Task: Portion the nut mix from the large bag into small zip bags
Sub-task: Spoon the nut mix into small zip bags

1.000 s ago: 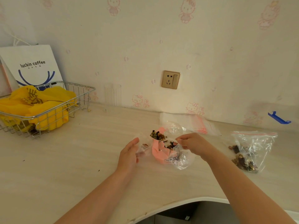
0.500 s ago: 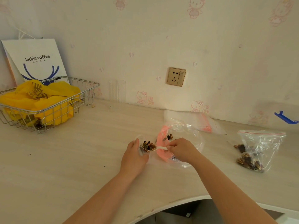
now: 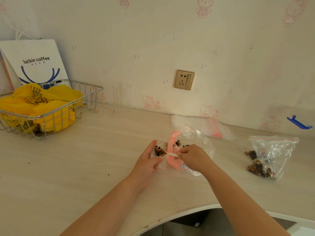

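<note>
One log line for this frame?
step: spooning nuts | right hand: pinches spoon | left hand: holds small zip bag | large bag: open

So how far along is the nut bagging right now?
Done: one filled zip bag lies at the right. In hand: the right hand holds a white spoon of nut mix at the small bag the left hand steadies. Left: nuts remain in the large bag; spare zip bags wait behind it.

We see a yellow bag (image 3: 51, 106) in silver basket (image 3: 88, 92), pink-rimmed clear bag (image 3: 172, 150), brown nuts (image 3: 160, 151), blue clip (image 3: 299, 123), wallpaper (image 3: 204, 40) with pink cats.
</note>
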